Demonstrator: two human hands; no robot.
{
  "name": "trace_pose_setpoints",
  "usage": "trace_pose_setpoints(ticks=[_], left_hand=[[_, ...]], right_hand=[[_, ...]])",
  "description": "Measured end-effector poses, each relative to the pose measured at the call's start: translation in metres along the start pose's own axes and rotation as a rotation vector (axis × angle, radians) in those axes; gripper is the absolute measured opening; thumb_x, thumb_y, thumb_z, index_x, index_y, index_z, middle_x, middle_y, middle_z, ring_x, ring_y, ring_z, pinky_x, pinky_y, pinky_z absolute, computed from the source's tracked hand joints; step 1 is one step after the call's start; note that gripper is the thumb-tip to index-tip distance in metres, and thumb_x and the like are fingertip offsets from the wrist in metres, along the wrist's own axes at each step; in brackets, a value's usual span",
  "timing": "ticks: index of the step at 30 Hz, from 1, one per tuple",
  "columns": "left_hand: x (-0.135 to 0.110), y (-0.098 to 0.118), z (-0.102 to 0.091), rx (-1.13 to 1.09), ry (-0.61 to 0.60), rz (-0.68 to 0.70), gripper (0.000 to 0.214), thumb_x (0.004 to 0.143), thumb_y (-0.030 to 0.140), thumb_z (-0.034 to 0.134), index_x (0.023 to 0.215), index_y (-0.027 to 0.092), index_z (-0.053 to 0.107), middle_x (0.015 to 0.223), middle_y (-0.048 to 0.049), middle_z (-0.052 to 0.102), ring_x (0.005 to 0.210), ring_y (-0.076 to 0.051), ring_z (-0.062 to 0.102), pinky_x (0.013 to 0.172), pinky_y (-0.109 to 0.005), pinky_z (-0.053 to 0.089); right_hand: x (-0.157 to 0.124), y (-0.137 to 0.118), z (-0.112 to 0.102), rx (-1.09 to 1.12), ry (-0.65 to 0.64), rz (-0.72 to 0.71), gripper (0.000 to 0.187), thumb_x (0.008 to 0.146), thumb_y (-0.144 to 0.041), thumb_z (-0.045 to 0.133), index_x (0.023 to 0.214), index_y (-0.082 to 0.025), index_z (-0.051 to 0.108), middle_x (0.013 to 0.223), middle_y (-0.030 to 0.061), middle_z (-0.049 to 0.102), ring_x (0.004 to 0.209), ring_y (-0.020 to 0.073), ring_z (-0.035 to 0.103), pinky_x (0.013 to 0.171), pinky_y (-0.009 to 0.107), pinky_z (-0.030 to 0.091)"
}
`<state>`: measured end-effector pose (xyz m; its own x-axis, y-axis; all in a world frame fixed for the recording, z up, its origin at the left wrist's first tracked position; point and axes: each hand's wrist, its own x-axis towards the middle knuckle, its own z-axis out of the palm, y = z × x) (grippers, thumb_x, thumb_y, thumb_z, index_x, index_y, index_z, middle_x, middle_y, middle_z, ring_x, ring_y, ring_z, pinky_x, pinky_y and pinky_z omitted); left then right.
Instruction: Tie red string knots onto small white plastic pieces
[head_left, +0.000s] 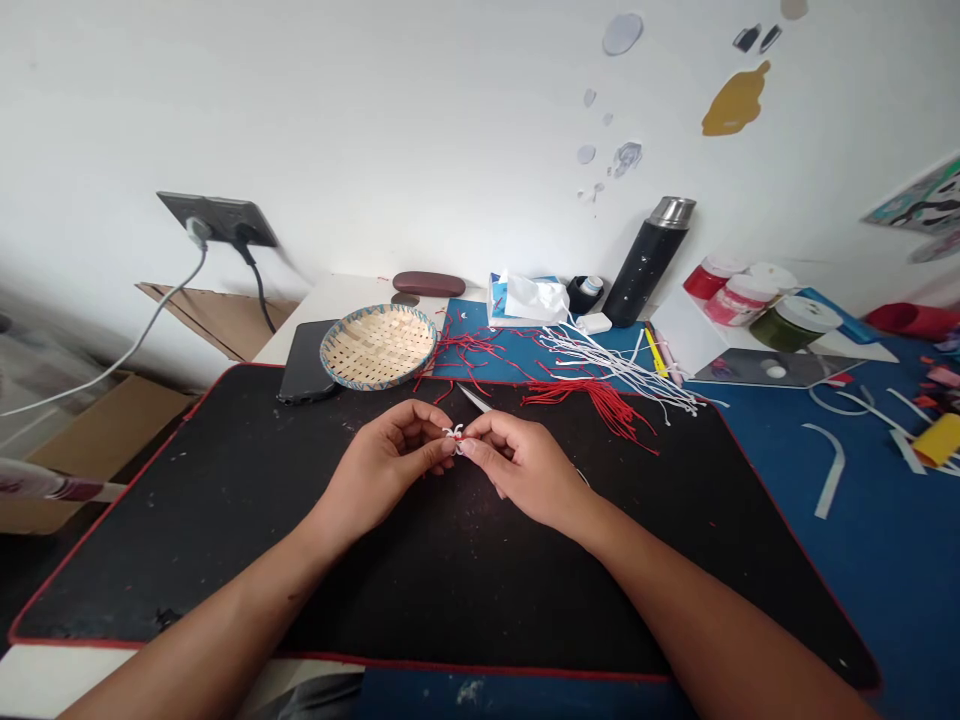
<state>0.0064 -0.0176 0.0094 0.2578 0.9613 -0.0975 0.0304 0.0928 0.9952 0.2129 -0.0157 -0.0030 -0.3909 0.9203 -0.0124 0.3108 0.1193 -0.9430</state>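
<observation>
Cord knot (454, 435), white with a bit of red, sits pinched between your left hand (394, 460) and right hand (525, 465), fingertips closed narrow on it above a black desk mat (150, 560). Just past your fingers lies a pointed metal blade (472, 398) (its far end is hidden). Red cords (600, 408) lie beyond your right fingers, white cords (622, 365) farther on, and a woven bamboo tray (379, 347) beyond your left.
</observation>
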Motion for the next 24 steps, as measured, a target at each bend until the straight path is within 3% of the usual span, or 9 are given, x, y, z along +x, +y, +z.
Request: trace_pose_setpoints(ticks=[8,17,24], left_hand=[[0.002,0.003,-0.007,0.045,0.023,0.002,0.032,0.084,0.045,0.081,0.098,0.018,0.073,0.081,-0.0033,0.074,0.074,-0.018,0.068,0.069,-0.030,0.055],[0.000,0.004,-0.011,0.398,0.082,0.142,0.019,0.090,0.040,0.073,0.092,0.021,0.077,0.088,-0.0039,0.078,0.081,-0.021,0.070,0.074,-0.030,0.051],[-0.001,0.007,-0.010,0.543,0.103,0.201,0.016,0.092,0.037,0.070,0.090,0.023,0.078,0.089,-0.0030,0.080,0.082,-0.022,0.071,0.075,-0.030,0.050]], right_hand=[[0.000,-0.005,-0.002,-0.019,0.015,0.006,0.023,0.101,-0.041,0.060,0.094,-0.021,0.068,0.067,-0.0026,0.061,0.056,0.0118,0.054,0.054,0.024,0.040],[-0.001,-0.005,-0.002,-0.082,0.035,-0.030,0.020,0.101,-0.037,0.060,0.091,-0.021,0.068,0.072,-0.0020,0.063,0.059,0.0116,0.054,0.056,0.025,0.038],[-0.001,-0.006,0.000,-0.124,0.061,-0.083,0.018,0.101,-0.033,0.061,0.091,-0.021,0.069,0.079,-0.0012,0.070,0.068,0.0128,0.059,0.063,0.026,0.041]])
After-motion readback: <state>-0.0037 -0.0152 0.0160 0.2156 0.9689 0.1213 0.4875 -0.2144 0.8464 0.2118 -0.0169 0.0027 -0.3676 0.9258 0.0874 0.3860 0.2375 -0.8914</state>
